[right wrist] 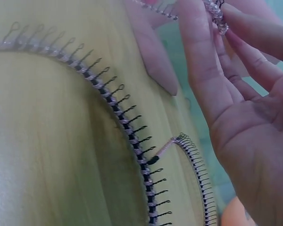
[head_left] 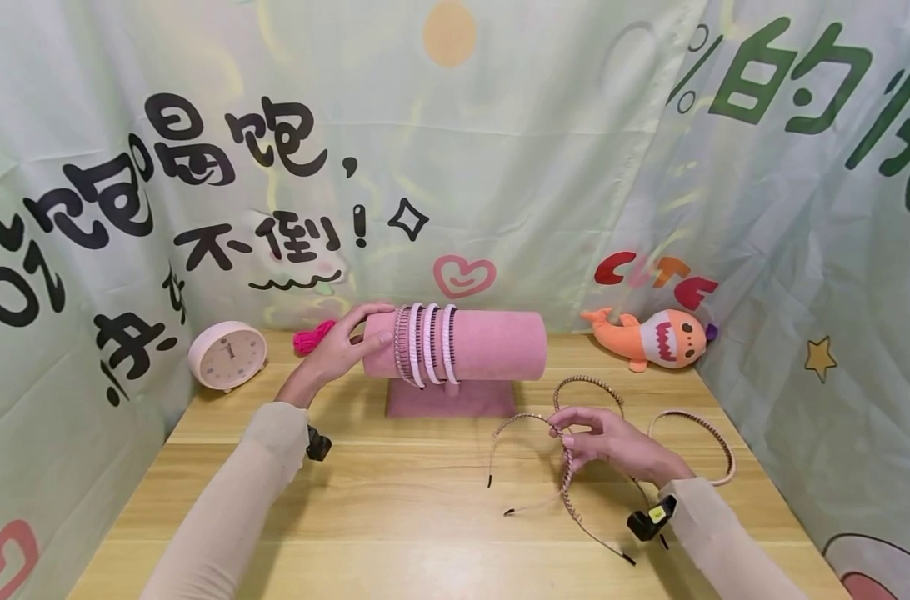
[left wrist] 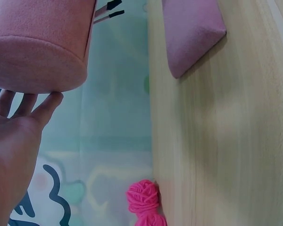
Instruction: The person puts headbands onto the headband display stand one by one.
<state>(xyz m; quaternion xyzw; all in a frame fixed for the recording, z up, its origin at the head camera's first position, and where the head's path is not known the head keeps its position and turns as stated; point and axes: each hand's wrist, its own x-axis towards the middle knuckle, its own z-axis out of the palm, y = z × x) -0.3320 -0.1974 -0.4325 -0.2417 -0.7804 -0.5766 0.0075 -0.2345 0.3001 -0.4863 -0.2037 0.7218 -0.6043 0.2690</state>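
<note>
A pink velvet display roll (head_left: 500, 342) on a pink base (head_left: 451, 400) stands near the back of the table. Several headbands (head_left: 428, 343), white ones and a braided one, are fitted round its left half. My left hand (head_left: 342, 346) holds the roll's left end, fingers over the top and thumb on the front. At the front right, my right hand (head_left: 612, 442) pinches a thin twisted headband (right wrist: 219, 16) between thumb and fingers. Two more headbands lie by that hand: one behind it (head_left: 590, 380), one at its right (head_left: 727, 446). Small comb teeth line a headband (right wrist: 127, 125) in the right wrist view.
A pink round clock (head_left: 227, 356) stands at the back left, and a bundle of bright pink yarn (head_left: 312, 337) lies behind my left hand. At the back right lies an orange plush toy (head_left: 650, 337). Printed cloth (head_left: 537, 208) encloses the wooden table (head_left: 395, 517) behind and at both sides.
</note>
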